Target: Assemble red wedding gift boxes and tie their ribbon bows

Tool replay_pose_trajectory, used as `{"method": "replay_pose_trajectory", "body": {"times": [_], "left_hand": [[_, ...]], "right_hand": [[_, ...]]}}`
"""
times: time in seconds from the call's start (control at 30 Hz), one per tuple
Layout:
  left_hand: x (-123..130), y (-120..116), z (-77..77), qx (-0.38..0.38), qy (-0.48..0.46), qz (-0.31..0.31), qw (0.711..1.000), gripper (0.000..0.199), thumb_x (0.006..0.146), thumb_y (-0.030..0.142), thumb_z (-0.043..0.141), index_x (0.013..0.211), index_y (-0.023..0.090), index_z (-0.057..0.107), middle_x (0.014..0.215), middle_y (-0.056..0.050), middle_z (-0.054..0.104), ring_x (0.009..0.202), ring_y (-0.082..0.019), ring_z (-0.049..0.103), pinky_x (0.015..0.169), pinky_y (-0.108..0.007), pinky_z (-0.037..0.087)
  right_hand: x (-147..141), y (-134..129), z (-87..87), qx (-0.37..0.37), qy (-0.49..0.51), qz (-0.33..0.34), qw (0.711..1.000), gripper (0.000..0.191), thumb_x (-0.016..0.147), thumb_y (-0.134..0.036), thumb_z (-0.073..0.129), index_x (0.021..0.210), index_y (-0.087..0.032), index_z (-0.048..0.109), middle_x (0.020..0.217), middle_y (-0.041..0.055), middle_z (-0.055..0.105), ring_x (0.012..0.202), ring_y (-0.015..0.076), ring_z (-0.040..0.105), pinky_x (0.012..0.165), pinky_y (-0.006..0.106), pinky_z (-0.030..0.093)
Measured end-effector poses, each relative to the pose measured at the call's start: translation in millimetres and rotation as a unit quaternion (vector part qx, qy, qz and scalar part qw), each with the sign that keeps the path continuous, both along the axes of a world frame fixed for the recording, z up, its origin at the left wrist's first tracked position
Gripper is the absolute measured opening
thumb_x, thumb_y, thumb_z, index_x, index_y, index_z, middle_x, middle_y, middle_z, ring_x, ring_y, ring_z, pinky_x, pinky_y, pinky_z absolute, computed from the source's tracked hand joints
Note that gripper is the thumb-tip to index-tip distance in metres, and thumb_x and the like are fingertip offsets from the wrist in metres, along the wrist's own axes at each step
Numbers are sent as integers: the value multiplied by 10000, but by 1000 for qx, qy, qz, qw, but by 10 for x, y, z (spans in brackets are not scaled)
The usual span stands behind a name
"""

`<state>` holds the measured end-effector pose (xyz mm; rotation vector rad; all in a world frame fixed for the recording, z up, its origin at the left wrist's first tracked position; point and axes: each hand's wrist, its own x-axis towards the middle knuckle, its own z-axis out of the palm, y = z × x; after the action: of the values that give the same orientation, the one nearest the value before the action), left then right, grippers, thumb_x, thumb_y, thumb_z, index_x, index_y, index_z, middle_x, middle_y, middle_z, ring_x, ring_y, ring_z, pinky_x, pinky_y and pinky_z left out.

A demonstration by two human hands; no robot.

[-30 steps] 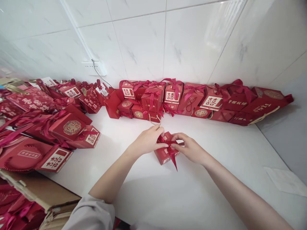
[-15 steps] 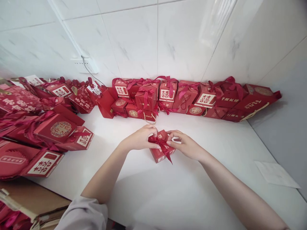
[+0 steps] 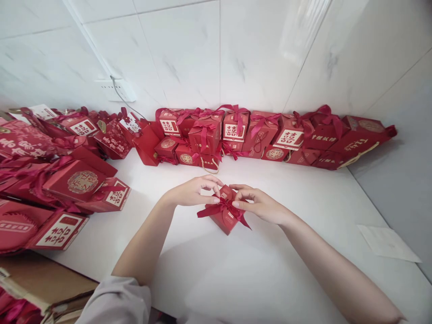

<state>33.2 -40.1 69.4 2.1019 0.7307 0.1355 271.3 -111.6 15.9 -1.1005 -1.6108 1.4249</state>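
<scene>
A small red gift box [image 3: 225, 223] stands on the white table, one corner turned towards me. Across its top lies a dark red ribbon [image 3: 207, 210] tied in a bow, with tails hanging to both sides. My left hand [image 3: 192, 191] comes in from the left, thumb and fingers closed on the bow near the knot. From the right, my right hand [image 3: 261, 204] pinches the bow's other side, its fingertips over the box's far right edge. Parts of the loops are hidden by my fingers.
Along the tiled wall stands a stacked row of red gift boxes [image 3: 261, 135] with ribbons. More red boxes [image 3: 76, 180] crowd the left side. A cardboard box [image 3: 50, 279] is at lower left. A white paper sheet [image 3: 388, 243] lies at right, and a wall socket [image 3: 116, 91] has a cable.
The gift box has turned so a corner faces me. A ribbon tail now sticks out to the left, and my left hand has shifted slightly left.
</scene>
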Motion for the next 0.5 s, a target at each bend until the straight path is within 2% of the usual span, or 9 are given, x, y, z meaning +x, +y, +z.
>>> {"method": "replay_pose_trajectory", "body": {"times": [0.07,0.17,0.27,0.4,0.5], "left_hand": [[0,15,-7,-24,-10,-11,1000,203,836,399,632,834,196,650,1346,-71,535,1247,-222,504,1069,-359,374],[1,33,-7,-47,-3,-32,998,216,825,388,649,769,186,599,1399,-74,500,1294,-231,470,1112,-384,331],[-2,42,-9,-37,4,-49,998,214,796,388,691,789,200,588,1506,-55,401,1394,-241,372,1160,-407,262],[-2,49,-21,-39,34,-68,996,241,753,423,740,842,221,643,1604,-22,242,1491,-247,195,1186,-401,200],[-6,59,-10,-54,62,-83,993,242,763,455,730,883,246,716,1612,-2,220,1484,-249,222,1178,-378,217]], "right_hand": [[1,0,19,13,-2,26,1000,309,855,-504,659,733,-228,725,1359,53,565,1232,329,537,1088,511,355],[6,10,15,13,15,63,998,362,915,-521,560,793,-234,744,1316,45,592,1173,316,572,1011,468,443],[17,18,-19,3,20,53,998,328,886,-498,615,721,-221,676,1261,37,615,1119,290,595,962,430,473],[46,21,-35,2,2,68,998,283,819,-438,715,669,-222,609,1149,28,644,1071,264,603,932,404,480],[75,24,-13,-12,-6,87,996,251,850,-452,676,721,-237,660,1089,35,648,1082,271,597,938,412,479]]}}
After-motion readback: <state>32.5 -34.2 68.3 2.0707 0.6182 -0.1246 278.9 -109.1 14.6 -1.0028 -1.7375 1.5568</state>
